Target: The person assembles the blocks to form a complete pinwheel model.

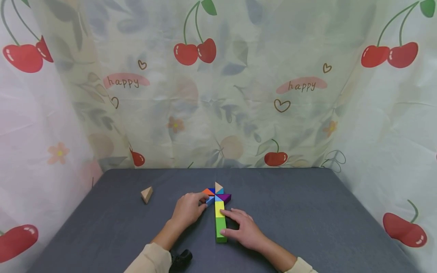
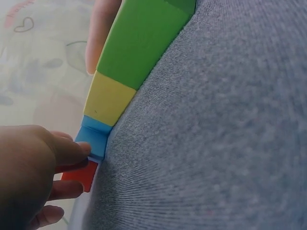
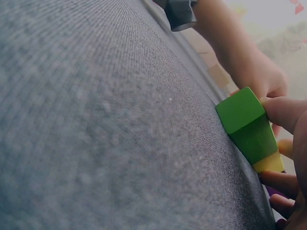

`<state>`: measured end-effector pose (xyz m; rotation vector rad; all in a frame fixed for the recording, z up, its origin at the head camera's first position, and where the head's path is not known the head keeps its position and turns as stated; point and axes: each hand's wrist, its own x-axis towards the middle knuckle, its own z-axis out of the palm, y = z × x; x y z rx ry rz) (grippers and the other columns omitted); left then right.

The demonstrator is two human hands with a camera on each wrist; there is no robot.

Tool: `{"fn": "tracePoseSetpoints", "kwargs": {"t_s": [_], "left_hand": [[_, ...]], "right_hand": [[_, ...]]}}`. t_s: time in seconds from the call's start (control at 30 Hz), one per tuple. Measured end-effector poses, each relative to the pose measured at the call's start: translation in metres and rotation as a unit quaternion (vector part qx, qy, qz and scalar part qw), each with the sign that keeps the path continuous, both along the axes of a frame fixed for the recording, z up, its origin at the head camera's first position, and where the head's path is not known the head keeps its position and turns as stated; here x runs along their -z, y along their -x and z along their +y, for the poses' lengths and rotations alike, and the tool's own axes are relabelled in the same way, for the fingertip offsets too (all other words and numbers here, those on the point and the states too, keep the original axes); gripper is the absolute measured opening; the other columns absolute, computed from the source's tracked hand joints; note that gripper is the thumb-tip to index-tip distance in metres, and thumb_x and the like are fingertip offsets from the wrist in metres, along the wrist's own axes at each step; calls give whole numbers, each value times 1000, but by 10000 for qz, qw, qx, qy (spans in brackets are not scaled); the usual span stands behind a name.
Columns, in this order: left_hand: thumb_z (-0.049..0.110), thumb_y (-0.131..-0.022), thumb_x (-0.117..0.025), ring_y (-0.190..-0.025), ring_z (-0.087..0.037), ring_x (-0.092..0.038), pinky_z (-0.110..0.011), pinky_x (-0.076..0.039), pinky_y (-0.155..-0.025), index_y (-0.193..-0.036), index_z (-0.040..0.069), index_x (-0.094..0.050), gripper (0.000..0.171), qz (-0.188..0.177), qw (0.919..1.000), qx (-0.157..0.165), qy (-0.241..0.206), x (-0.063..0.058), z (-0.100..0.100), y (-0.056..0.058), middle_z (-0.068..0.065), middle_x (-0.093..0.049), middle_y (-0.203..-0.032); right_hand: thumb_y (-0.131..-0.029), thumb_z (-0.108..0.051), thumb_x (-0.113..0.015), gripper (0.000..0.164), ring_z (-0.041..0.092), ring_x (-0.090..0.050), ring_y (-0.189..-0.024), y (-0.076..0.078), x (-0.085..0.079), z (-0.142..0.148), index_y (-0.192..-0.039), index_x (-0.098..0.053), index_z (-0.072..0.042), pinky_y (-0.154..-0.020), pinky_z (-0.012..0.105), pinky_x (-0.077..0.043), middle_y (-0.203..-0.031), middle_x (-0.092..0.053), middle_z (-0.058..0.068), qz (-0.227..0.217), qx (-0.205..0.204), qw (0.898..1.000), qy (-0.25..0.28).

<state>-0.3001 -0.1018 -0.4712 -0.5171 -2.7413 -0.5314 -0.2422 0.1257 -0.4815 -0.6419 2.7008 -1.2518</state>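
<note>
Triangular blocks make a pinwheel shape at the table's middle: an orange block, a dark blue block, a wooden block and a purple block among them. Below it, a yellow block and a green block lie end to end like a stem. With thumb and forefinger, my left hand pinches a light blue triangular block at the pinwheel's lower left. My right hand rests on the stem, forefinger on the yellow block, thumb on the green block.
One loose wooden triangular block lies on the dark grey table, left of the pinwheel. A black strapped device is on the left wrist. Cherry-printed curtains enclose the table's back and sides.
</note>
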Motion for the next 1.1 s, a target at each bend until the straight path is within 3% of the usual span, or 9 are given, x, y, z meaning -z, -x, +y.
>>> {"fn": "tracePoseSetpoints", "kwargs": {"t_s": [0.37, 1.1], "left_hand": [[24, -81, -81, -76, -12, -63, -34, -53, -68, -99, 19, -76, 19, 341, 9994, 7, -13, 2, 2, 0, 7, -70, -85], [25, -80, -82, -75, -11, -62, -32, -53, -69, -99, 19, -75, 21, 514, 9986, -90, 117, 5, 3, 1, 6, -69, -88]], "right_hand": [[-86, -49, -70, 60, 34, -35, -135, 0, -1, 0, -140, -55, -26, -101, 68, -22, -141, -51, 7, -36, 0, 10000, -20], [-86, -49, -70, 60, 34, -35, -135, -1, -2, 0, -140, -55, -26, -102, 67, -22, -141, -51, 5, -18, -9, 10000, -14]]}}
